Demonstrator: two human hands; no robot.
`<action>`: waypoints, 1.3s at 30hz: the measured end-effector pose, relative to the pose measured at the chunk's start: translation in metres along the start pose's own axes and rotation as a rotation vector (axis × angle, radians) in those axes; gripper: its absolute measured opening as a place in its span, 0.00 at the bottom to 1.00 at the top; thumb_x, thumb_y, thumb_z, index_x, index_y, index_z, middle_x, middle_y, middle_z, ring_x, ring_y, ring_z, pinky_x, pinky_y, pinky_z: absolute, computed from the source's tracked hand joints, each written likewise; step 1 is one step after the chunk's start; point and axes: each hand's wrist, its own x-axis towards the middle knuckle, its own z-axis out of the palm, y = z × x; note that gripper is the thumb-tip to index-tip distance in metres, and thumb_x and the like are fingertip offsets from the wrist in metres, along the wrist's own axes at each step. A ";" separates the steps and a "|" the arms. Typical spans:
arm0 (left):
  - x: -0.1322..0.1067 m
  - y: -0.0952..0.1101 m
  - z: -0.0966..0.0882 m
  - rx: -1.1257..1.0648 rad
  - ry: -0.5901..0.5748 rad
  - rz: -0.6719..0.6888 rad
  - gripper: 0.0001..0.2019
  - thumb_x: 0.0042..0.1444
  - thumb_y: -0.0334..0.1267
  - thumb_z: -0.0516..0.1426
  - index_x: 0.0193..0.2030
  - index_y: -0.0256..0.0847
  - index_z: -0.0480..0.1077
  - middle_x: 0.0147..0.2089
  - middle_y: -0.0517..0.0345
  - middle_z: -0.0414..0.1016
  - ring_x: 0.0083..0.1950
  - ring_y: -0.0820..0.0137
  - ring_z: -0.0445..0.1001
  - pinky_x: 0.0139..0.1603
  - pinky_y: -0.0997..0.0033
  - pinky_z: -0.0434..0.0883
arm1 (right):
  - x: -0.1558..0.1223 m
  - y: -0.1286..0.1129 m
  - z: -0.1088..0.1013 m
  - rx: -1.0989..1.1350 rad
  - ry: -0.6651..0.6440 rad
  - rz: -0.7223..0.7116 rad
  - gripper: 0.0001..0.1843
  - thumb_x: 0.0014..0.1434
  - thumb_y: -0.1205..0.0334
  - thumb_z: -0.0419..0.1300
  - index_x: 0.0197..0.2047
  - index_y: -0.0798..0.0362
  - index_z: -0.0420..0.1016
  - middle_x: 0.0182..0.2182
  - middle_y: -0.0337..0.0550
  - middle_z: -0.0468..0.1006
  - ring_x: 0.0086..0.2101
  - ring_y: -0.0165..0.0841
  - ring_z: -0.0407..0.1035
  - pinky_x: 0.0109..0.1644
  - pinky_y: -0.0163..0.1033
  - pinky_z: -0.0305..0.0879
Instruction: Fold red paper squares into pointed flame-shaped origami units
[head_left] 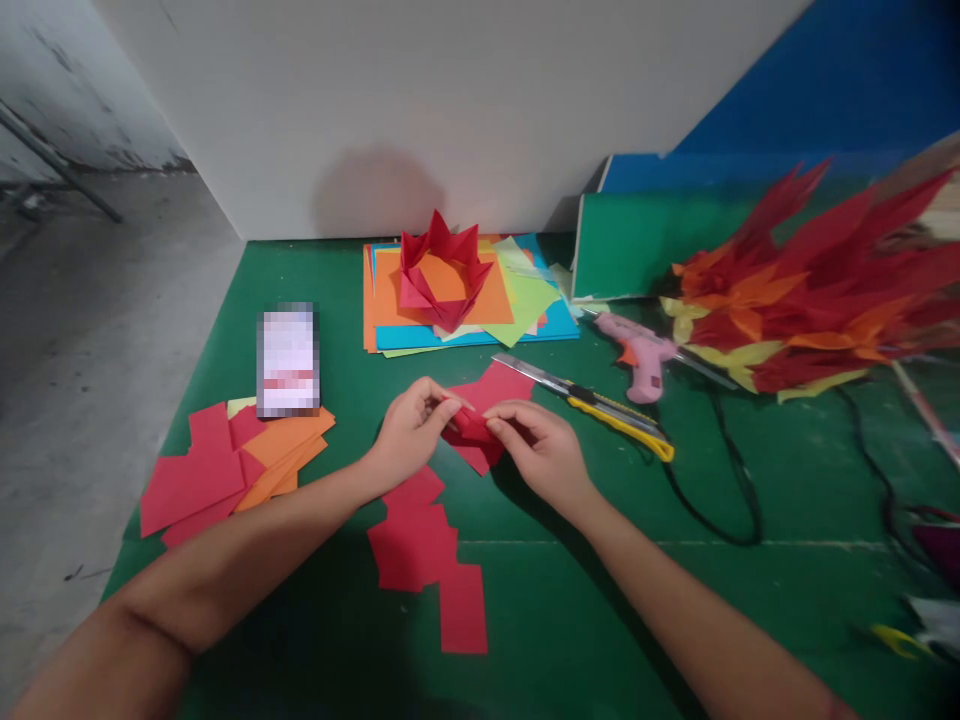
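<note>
Red paper [474,432], partly folded, sits at the centre of the frame, low over the green table [750,600], and is pinched from both sides. The left hand [409,432] closes thumb and fingertips [444,397] narrowly on its left corner. The right hand [544,452] grips its right edge the same way.

A clean crease here probably calls for lining up the edges before pressing. One hand should pin the paper firm while the other runs the fold flat against the table. Loose red squares [431,550] lie just below centre. A yellow utility knife [600,405] lies near the right hand, so small wrist movements seem wise.
</note>
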 end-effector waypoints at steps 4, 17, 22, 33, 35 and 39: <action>0.001 0.002 0.000 -0.010 0.020 0.026 0.12 0.58 0.45 0.56 0.32 0.39 0.62 0.30 0.58 0.75 0.30 0.75 0.73 0.34 0.74 0.70 | 0.001 0.000 -0.001 0.016 0.019 0.032 0.08 0.58 0.60 0.58 0.28 0.50 0.73 0.26 0.40 0.78 0.29 0.33 0.71 0.35 0.39 0.66; -0.002 0.003 -0.004 0.213 -0.192 0.164 0.05 0.55 0.32 0.55 0.39 0.40 0.68 0.34 0.58 0.71 0.33 0.75 0.70 0.35 0.75 0.69 | 0.000 0.003 -0.005 0.077 0.118 0.066 0.08 0.60 0.60 0.56 0.29 0.50 0.70 0.26 0.39 0.72 0.27 0.31 0.67 0.34 0.37 0.64; -0.003 0.005 -0.005 0.270 -0.220 0.165 0.08 0.53 0.30 0.55 0.41 0.40 0.67 0.30 0.60 0.70 0.29 0.75 0.68 0.32 0.75 0.68 | 0.001 0.002 -0.004 0.158 0.180 0.165 0.07 0.54 0.59 0.62 0.27 0.50 0.70 0.22 0.36 0.71 0.23 0.29 0.64 0.27 0.35 0.61; 0.003 0.003 -0.011 0.445 -0.326 0.399 0.12 0.60 0.26 0.51 0.39 0.40 0.75 0.40 0.55 0.77 0.42 0.72 0.74 0.45 0.72 0.70 | 0.003 0.010 -0.006 0.440 0.254 0.423 0.15 0.47 0.49 0.68 0.23 0.53 0.74 0.16 0.35 0.70 0.17 0.25 0.61 0.20 0.31 0.59; 0.003 0.002 -0.011 0.453 -0.313 0.402 0.12 0.60 0.25 0.51 0.39 0.40 0.75 0.40 0.55 0.76 0.43 0.72 0.74 0.46 0.72 0.70 | 0.004 0.009 -0.006 0.451 0.250 0.427 0.16 0.46 0.47 0.67 0.25 0.52 0.76 0.17 0.36 0.72 0.18 0.26 0.62 0.20 0.32 0.61; 0.002 0.003 -0.010 0.450 -0.275 0.416 0.12 0.60 0.25 0.52 0.39 0.41 0.76 0.40 0.56 0.76 0.42 0.72 0.74 0.45 0.72 0.70 | 0.005 0.008 -0.007 0.472 0.215 0.407 0.16 0.47 0.46 0.67 0.27 0.51 0.77 0.20 0.38 0.74 0.19 0.27 0.64 0.22 0.33 0.63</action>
